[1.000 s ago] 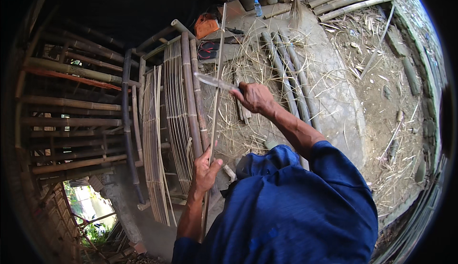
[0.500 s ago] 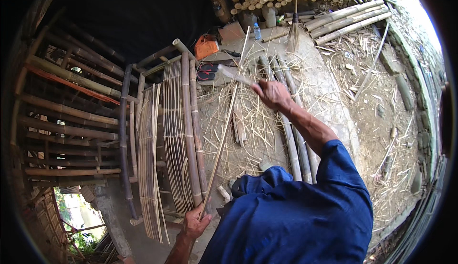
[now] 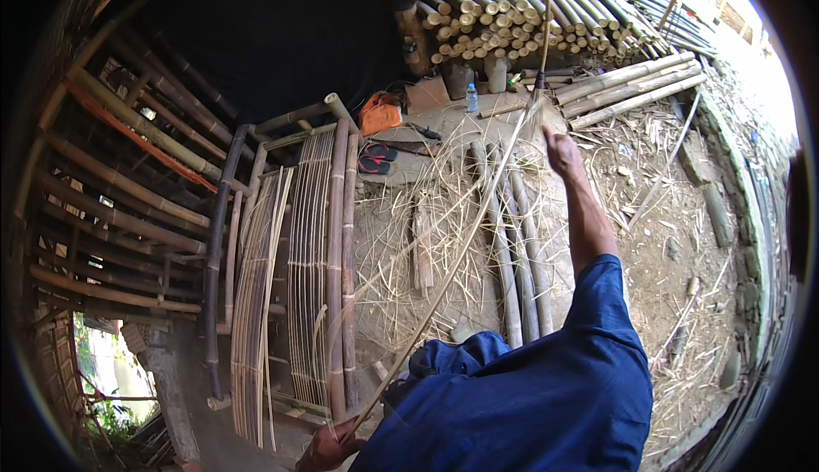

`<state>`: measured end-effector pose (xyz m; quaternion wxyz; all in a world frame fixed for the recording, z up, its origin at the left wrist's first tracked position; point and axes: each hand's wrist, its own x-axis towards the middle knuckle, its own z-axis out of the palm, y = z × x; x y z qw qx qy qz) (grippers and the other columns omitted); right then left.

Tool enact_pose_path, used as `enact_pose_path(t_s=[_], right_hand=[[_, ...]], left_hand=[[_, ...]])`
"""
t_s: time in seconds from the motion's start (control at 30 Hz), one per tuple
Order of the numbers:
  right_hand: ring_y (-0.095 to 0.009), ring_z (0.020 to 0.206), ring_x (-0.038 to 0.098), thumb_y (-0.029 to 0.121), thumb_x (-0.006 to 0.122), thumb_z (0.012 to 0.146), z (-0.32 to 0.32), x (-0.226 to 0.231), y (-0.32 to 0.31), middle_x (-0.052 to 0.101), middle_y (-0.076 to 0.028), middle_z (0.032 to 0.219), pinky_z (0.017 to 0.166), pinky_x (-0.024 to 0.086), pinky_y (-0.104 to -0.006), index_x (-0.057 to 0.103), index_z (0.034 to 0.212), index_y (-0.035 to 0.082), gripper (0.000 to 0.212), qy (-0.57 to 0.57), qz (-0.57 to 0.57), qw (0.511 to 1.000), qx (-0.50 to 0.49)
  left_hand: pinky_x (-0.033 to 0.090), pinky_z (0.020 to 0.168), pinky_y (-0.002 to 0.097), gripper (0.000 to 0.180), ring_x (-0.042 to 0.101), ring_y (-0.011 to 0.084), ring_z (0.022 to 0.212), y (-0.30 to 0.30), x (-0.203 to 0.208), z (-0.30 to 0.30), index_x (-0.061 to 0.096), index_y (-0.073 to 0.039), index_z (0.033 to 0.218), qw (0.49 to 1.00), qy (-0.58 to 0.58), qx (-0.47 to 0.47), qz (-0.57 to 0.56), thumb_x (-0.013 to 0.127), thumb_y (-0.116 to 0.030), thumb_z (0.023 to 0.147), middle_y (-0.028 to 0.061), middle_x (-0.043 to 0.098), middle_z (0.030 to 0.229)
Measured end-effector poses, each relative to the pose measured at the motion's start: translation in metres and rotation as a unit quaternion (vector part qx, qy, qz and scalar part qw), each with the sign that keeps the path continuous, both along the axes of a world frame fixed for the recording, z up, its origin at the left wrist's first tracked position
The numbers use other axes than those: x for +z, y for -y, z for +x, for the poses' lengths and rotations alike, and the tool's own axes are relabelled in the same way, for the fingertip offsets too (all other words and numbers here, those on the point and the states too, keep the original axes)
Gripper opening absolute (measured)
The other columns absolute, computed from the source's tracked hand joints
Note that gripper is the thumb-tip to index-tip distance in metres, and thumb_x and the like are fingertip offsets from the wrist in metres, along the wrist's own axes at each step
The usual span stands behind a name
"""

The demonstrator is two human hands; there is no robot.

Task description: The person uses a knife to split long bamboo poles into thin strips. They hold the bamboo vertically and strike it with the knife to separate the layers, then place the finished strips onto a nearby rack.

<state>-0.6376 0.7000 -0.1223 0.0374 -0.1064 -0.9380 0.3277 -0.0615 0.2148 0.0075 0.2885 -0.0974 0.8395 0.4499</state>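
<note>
Your left hand [image 3: 328, 448], bottom left of centre, grips a long pale strip [image 3: 467, 250]; your right hand [image 3: 563, 152], upper right, has an unclear hold.

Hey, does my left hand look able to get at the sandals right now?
Probably not. Your left hand is at the lower edge, closed around the strip, and the sandals lie well ahead, by the bench's far end, though nothing covers them.
</note>
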Motion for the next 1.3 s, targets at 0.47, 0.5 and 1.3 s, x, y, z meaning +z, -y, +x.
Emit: enact_pose_path(t_s=[0.47, 0.5, 1.3], right_hand=[[-0.037, 0.07, 0.069, 0.061, 0.038, 0.1, 0.201, 0.005, 0.177, 0.068, -0.023, 0.076, 0.068, 0.054, -0.0501, 0.063, 0.097, 0.002, 0.064, 0.066, -0.052, 0.96, 0.268], [-0.033, 0.066, 0.068, 0.063, 0.033, 0.101, 0.229, 0.003, 0.196, 0.067, -0.021, 0.074, 0.061, 0.055, -0.0488, 0.061, 0.096, 0.002, 0.067, 0.077, -0.074, 0.934, 0.341], [-0.038, 0.069, 0.067, 0.068, 0.031, 0.099, 0.106, 0.027, 0.155, 0.066, -0.024, 0.071, 0.069, 0.05, -0.0517, 0.065, 0.081, 0.0, 0.078, -0.027, -0.081, 0.963, 0.258]], left_hand=[[0.045, 0.045, 0.0243, 0.089, 0.051, 0.007, 0.051, -0.057, -0.076, -0.212, 0.036, 0.005, 0.148, 0.972, -0.192, 0.097, 0.095, 0.076, -0.045, 0.086, 0.0046, 0.065, 0.079], [0.042, 0.043, 0.0204, 0.099, 0.05, 0.0032, 0.051, -0.061, -0.07, -0.225, 0.033, 0.007, 0.149, 0.965, -0.143, 0.134, 0.174, 0.08, -0.048, 0.081, 0.0044, 0.067, 0.082], [0.037, 0.051, 0.0185, 0.074, 0.046, 0.0008, 0.059, -0.059, 0.016, -0.078, 0.032, 0.009, 0.15, 0.979, -0.097, 0.111, 0.139, 0.067, -0.011, 0.088, -0.0049, 0.056, 0.069]])
